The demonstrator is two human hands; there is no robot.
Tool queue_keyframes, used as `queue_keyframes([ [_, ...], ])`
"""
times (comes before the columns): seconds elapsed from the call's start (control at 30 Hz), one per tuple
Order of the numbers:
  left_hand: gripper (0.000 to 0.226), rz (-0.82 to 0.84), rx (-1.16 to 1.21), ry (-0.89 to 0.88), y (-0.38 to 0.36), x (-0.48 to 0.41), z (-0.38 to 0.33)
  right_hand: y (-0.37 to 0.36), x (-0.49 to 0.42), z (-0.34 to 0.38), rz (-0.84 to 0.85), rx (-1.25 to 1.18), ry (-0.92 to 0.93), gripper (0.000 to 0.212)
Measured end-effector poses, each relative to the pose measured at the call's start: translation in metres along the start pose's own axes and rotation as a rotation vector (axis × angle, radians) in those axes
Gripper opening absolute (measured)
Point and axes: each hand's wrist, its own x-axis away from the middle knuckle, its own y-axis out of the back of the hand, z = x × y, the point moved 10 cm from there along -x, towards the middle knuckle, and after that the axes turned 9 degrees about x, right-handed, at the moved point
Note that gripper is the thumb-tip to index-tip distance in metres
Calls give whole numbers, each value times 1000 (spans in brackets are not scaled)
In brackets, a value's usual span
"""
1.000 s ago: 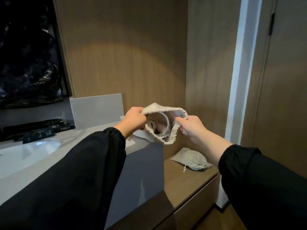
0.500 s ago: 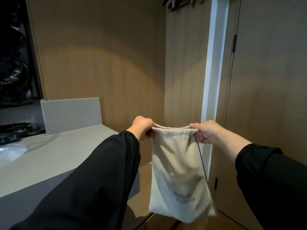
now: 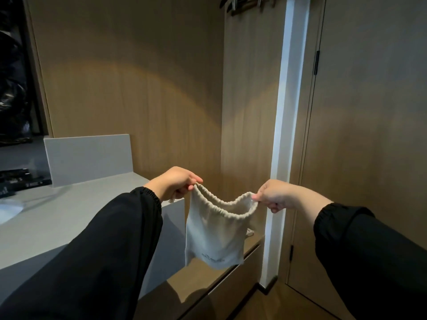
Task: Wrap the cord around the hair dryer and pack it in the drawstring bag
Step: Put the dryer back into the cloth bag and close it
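A cream drawstring bag (image 3: 215, 236) hangs in the air in front of me, printed side toward me, its gathered mouth sagging open between my hands. My left hand (image 3: 175, 183) pinches the left end of the mouth. My right hand (image 3: 275, 196) pinches the right end. The hair dryer and its cord are not visible; whether they lie inside the bag I cannot tell.
A grey counter (image 3: 57, 211) with a sink edge (image 3: 9, 210) is at left, dark items (image 3: 20, 179) at its back. Below the bag is a low wooden drawer unit (image 3: 208, 289), a scrap of pale cloth (image 3: 249, 232) showing on it. Wood panels, a white post (image 3: 286, 135) and a door (image 3: 369, 135) stand behind.
The bag was lifted off the counter and hung with its mouth pulled taut; now my hands are lower and the mouth sags open. The view turned right.
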Motion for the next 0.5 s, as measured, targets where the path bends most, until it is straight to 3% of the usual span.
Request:
queue_keyframes([
  [0.1, 34, -162, 79, -53, 22, -2, 0, 19, -1, 2, -184, 139, 7, 38],
  [0.17, 36, -274, 155, -68, 35, -3, 3, 33, 0, 4, -327, 107, 15, 34],
  [0.3, 40, -476, 340, -66, 62, -7, 19, 53, -3, -18, -616, -221, -45, 34],
  [0.4, 41, -636, 374, -71, 90, -3, 30, 62, 5, -55, -804, -541, -174, 23],
  [0.5, 38, -665, 395, -103, 97, -3, 32, 58, 10, -80, -880, -768, -274, 17],
])
